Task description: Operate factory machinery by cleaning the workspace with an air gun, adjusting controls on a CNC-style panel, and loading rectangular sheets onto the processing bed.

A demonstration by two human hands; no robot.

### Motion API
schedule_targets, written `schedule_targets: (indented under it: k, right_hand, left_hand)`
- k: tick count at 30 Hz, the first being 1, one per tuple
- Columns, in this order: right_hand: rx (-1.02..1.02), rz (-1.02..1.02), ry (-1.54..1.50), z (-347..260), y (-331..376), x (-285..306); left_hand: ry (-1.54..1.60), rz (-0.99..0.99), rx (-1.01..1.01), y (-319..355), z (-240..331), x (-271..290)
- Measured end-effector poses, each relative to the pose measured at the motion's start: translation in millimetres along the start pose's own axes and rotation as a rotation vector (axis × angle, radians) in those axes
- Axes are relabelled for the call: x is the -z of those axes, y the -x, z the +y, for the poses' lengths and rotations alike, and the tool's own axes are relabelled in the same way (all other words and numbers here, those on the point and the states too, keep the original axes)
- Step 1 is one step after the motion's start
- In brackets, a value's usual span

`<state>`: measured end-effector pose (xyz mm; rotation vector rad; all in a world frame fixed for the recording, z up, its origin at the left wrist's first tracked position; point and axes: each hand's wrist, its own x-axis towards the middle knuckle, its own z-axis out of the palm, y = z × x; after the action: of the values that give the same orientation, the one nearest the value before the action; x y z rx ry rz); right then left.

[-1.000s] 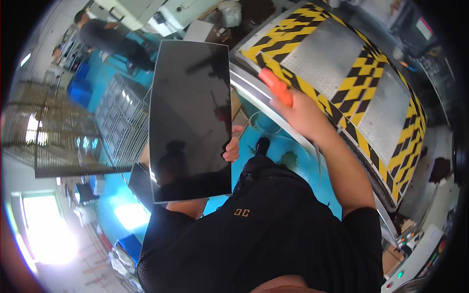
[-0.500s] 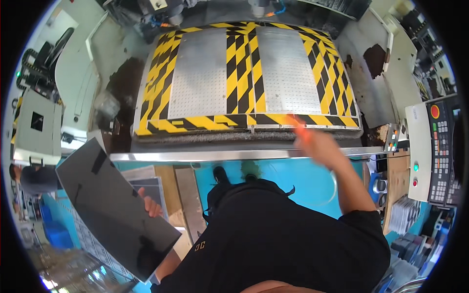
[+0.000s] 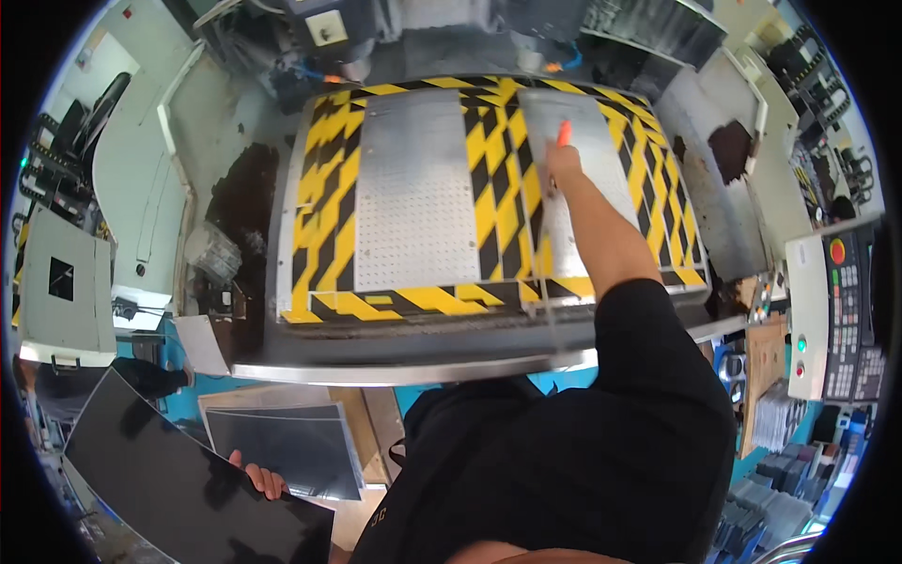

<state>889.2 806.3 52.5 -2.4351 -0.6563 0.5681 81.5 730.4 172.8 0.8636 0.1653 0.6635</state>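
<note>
My left hand (image 3: 258,477) grips the edge of a large, dark glossy panel (image 3: 169,470), held tilted at the lower left; its fingers curl over the top and the thumb is hidden. My right hand (image 3: 566,169) is closed around what looks like an air gun (image 3: 565,133) with an orange tip. A thin pale hose (image 3: 547,301) hangs below that hand. The arm reaches over the right perforated metal plate (image 3: 554,108) of the machine bed. Beside it, past yellow-and-black striped tape (image 3: 489,188), lies the left perforated plate (image 3: 413,188).
A metal rail (image 3: 413,373) runs along the bed's near edge. Another dark sheet (image 3: 282,446) lies on a wooden surface near my left hand. Machine heads (image 3: 329,33) hang at the back. A control panel (image 3: 841,320) stands at the right, with stacked sheets (image 3: 778,418) below it.
My right hand has reached farther over the bed with the orange-tipped air gun. My body has leaned closer to the machine, and the dark panel has shifted lower and left in view.
</note>
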Motion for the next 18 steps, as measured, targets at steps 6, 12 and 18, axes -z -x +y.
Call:
schedule_targets:
  k: [6,12,18]
  right_hand:
    - [0.643,-0.227,0.205,-133,122,-130]
    - [0.203,-0.200,-0.082,-115,20,-83]
    - [0.453,-0.085,0.147,-97,118,-81]
  left_hand:
    - [0.221,0.290,0.102,-37,13,19]
    - [0.259,0.455,-0.188,-48,10,22]
    - [0.048,0.076,0.094,-44,-6,92]
